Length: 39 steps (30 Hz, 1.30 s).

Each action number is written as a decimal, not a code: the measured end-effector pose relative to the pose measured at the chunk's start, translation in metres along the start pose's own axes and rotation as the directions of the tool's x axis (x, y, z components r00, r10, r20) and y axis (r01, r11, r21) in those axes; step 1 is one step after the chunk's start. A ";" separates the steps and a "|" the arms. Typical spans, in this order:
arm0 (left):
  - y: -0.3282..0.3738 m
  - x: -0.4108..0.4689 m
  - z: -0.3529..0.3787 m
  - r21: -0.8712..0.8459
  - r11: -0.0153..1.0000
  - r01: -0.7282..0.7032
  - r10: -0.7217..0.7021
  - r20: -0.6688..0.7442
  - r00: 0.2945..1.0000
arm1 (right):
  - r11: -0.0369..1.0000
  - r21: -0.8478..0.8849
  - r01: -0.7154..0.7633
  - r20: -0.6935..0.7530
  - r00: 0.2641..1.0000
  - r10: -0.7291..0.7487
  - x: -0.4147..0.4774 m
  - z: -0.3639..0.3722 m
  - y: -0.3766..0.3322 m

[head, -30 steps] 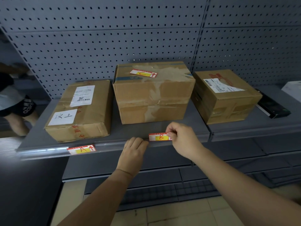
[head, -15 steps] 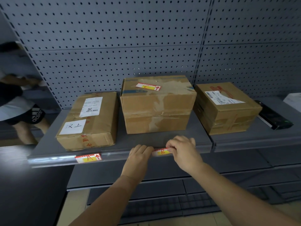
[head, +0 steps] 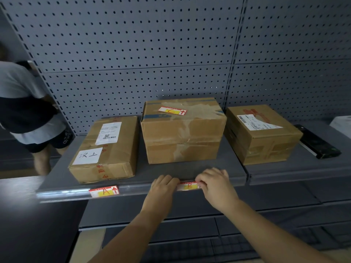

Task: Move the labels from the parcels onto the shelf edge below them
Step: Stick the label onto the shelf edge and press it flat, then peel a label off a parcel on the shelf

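Three cardboard parcels stand on a grey shelf: a flat left parcel point(head: 106, 149), a taller middle parcel point(head: 182, 131) and a right parcel point(head: 262, 133). A red-and-yellow label C point(head: 172, 111) lies on top of the middle parcel. Label A point(head: 104, 191) sits in the shelf edge point(head: 62, 192) below the left parcel. Label B point(head: 188, 186) is at the shelf edge below the middle parcel. My right hand point(head: 216, 185) pinches its right end, and my left hand point(head: 163, 188) has its fingertips against the edge at the label's left end.
Grey pegboard point(head: 152, 54) backs the shelf. A black flat device point(head: 317, 141) lies right of the right parcel, with a white box point(head: 341, 124) behind it. A person point(head: 28, 114) stands at the far left. Lower shelves point(head: 190, 224) sit beneath.
Label B has gone from being held in front of the shelf edge to lying along it, with both hands closing in on its ends. The view tilted upward.
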<state>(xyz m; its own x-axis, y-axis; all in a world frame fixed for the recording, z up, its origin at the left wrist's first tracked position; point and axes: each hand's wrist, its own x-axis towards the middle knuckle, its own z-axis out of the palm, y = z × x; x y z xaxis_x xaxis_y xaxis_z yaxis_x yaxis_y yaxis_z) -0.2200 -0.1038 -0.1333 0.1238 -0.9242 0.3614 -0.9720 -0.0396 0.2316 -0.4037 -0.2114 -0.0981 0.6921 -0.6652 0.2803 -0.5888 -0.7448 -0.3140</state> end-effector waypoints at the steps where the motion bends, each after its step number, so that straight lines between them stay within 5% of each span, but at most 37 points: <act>1: 0.001 0.000 -0.002 -0.007 1.000 0.001 -0.001 -0.004 1.000 | 1.000 0.004 -0.001 0.012 1.000 0.001 0.000 -0.001 0.000; 13: 0.020 0.039 -0.088 0.000 0.999 -0.034 0.033 -0.217 0.976 | 0.977 0.213 -0.013 -0.039 0.999 0.021 0.029 -0.071 -0.025; 24: 0.014 0.103 -0.169 0.036 0.999 0.019 -0.006 -0.322 0.947 | 0.980 0.189 0.058 -0.126 0.991 -0.034 0.097 -0.138 -0.047; 31: -0.022 0.156 -0.179 0.059 0.993 0.100 -0.090 -0.147 0.985 | 0.997 0.066 -0.041 -0.110 0.993 0.048 0.145 -0.139 -0.049; 39: -0.050 0.190 -0.174 0.099 0.995 0.019 -0.022 0.028 0.999 | 0.992 -0.035 -0.119 -0.042 0.992 0.117 0.169 -0.133 -0.059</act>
<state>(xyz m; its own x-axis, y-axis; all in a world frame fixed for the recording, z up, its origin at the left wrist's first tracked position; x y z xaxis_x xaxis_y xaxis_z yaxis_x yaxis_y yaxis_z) -0.1128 -0.2112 0.0808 0.1394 -0.9333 0.3309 -0.9845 -0.0946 0.1478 -0.3075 -0.2868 0.0884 0.6000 -0.7495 0.2798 -0.6810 -0.6620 -0.3131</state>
